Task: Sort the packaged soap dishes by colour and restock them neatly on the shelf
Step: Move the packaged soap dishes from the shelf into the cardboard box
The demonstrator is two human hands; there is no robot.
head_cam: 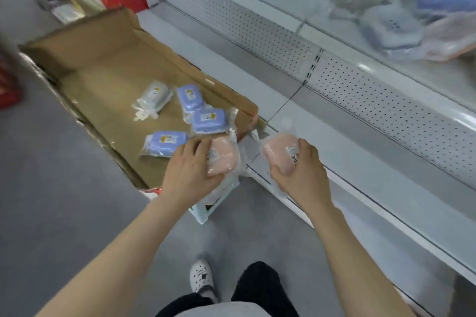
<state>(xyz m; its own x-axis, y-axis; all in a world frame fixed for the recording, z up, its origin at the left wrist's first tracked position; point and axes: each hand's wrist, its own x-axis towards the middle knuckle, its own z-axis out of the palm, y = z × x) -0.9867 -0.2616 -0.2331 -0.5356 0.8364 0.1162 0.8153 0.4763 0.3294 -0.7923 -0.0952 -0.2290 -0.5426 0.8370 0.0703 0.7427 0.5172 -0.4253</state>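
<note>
In cardboard box (pixel 103 90), blue soap dishes (pixel 210 119)

A: How are the arms held?
B: Both bare forearms are stretched forward and down, drawn nearer together at the wrists.
A: And the hands?
B: The left hand (pixel 190 170) is turned back-up, fingers curled round the first pink soap dish (pixel 224 156). The right hand (pixel 301 174) is closed likewise round the second pink soap dish (pixel 279 152). The hands are held apart.
</note>
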